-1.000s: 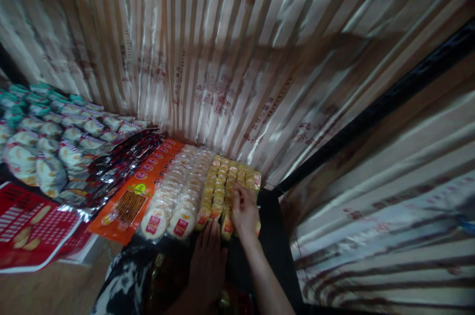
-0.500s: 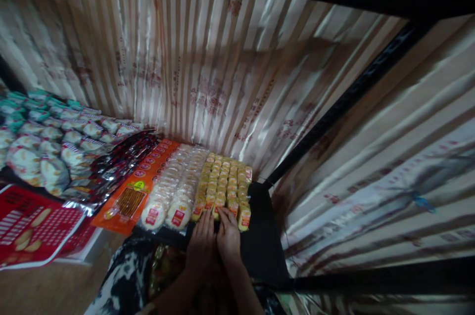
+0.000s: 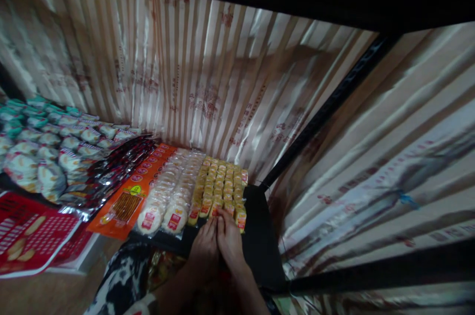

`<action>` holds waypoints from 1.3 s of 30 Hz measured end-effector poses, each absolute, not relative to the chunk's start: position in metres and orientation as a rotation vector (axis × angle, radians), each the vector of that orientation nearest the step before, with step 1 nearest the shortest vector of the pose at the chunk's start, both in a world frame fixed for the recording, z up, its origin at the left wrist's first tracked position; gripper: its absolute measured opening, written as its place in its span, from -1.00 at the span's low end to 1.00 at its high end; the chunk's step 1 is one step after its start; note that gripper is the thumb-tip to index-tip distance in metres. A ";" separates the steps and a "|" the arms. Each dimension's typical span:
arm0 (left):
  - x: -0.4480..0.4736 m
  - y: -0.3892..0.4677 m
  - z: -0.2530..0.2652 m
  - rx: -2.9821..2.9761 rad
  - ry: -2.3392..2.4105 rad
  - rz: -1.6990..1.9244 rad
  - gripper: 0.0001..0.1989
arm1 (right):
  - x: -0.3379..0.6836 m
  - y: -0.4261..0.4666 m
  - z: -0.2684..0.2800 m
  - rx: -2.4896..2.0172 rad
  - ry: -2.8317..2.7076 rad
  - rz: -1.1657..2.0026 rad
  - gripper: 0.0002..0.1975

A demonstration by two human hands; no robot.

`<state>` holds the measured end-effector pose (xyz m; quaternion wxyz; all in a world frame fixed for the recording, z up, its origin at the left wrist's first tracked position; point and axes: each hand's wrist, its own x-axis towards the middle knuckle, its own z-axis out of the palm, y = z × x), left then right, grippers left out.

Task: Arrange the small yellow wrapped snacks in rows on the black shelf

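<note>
Several rows of small yellow wrapped snack packets (image 3: 218,184) with red labels stand on a black shelf (image 3: 260,231). My left hand (image 3: 205,245) and my right hand (image 3: 230,241) meet at the front end of a middle row. Their fingers are close together, with the tips on the lower part of the front packet there. Part of that packet is hidden behind the fingers. To the left of my hands are two rows of round white wrapped crackers (image 3: 174,218) in clear plastic.
An orange snack bag (image 3: 122,208) lies left of the crackers, then dark shiny packs (image 3: 118,166) and white-and-green bags (image 3: 50,174). A red bag (image 3: 31,236) is at lower left. Striped sheeting (image 3: 208,72) hangs behind, and a black post (image 3: 322,119) slants upward at right.
The view has shifted slightly. My hands stay at the front of the yellow packets, and the left fingertips have drawn back and closer to the right hand.
</note>
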<state>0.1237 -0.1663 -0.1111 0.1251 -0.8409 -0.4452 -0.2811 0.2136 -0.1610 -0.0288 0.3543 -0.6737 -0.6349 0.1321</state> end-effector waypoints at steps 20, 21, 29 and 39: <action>0.128 -0.171 -0.093 -2.539 -1.553 -0.835 -0.49 | 0.227 -0.057 0.002 -1.914 -1.962 0.032 -0.59; 0.128 -0.171 -0.093 -2.552 -1.564 -0.817 -0.48 | 0.225 -0.054 0.002 -1.928 -1.977 0.052 -0.60; 0.127 -0.171 -0.094 -2.549 -1.562 -0.811 -0.44 | 0.233 -0.045 0.012 -1.964 -1.921 0.028 -0.57; 0.130 -0.169 -0.092 -2.443 -1.543 -0.843 -0.49 | 0.231 -0.011 0.007 -1.893 -2.017 0.112 -0.56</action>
